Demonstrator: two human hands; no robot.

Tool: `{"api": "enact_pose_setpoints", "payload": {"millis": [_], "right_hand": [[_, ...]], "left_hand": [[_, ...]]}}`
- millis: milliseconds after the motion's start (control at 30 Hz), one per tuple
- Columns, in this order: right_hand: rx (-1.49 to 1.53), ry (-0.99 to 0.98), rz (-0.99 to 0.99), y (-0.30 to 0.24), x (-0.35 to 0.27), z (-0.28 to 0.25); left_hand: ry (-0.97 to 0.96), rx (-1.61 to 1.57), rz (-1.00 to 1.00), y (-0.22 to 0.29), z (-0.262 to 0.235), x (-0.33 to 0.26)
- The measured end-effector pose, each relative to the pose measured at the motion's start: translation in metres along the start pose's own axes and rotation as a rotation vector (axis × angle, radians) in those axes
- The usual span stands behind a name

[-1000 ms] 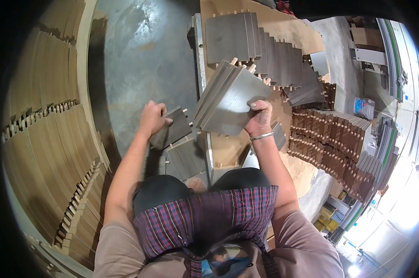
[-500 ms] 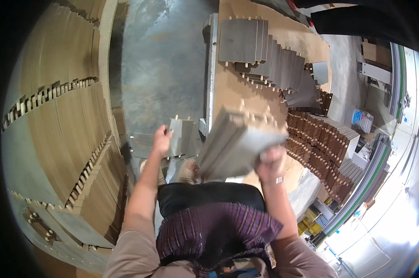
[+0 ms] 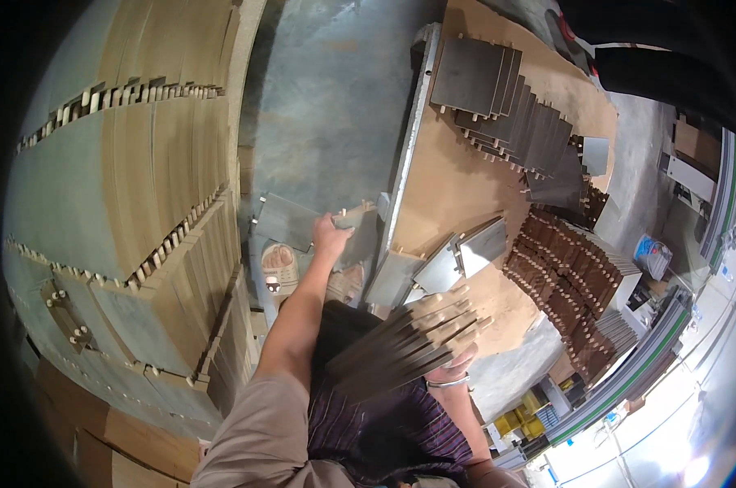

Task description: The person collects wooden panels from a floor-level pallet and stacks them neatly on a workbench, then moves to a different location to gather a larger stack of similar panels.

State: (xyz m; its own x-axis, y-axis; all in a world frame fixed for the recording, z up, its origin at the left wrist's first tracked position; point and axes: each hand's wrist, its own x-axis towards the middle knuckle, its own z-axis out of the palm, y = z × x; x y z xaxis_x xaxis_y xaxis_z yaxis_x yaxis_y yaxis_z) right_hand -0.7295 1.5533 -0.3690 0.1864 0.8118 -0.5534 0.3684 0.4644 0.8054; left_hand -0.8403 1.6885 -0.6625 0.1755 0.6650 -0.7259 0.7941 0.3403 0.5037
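Well forward of my body, my left hand [image 3: 332, 236] is closed on the edge of a grey wooden panel [image 3: 358, 218] with short dowels sticking out. My right hand [image 3: 449, 366] grips a bundle of dark panels [image 3: 405, 337] close to my waist. The bundle is tilted, its light dowel pegs pointing up and right. A grey panel [image 3: 287, 220] lies on the floor by my left foot. Some grey panels [image 3: 443, 262] stand on the cardboard just beyond the bundle. The far side of my right hand's fingers is hidden by the bundle.
Tall stacks of doweled panels [image 3: 75, 187] fill the left side. Overlapping dark panels [image 3: 514, 122] lie on the cardboard [image 3: 433, 179]; rows of brown doweled pieces [image 3: 563, 268] stand to the right. Another person's dark trouser legs [image 3: 653, 73] show at the upper right.
The bundle in my right hand has come down toward my waist and turned, showing its dowel ends. My left hand has moved right and forward with its panel. Grey panels now show on the cardboard.
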Motion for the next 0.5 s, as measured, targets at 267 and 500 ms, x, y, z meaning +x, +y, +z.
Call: {"api": "enact_pose_setpoints", "payload": {"millis": [267, 500], "right_hand": [[-1.889, 0.145, -0.478, 0.024, -0.001, -0.024], [-1.766, 0.135, -0.488, 0.007, -0.014, -0.036]], "left_hand": [[-0.257, 0.864, 0.299, 0.085, -0.106, -0.009], [0.127, 1.043, 0.575, -0.035, -0.08, 0.032]]}}
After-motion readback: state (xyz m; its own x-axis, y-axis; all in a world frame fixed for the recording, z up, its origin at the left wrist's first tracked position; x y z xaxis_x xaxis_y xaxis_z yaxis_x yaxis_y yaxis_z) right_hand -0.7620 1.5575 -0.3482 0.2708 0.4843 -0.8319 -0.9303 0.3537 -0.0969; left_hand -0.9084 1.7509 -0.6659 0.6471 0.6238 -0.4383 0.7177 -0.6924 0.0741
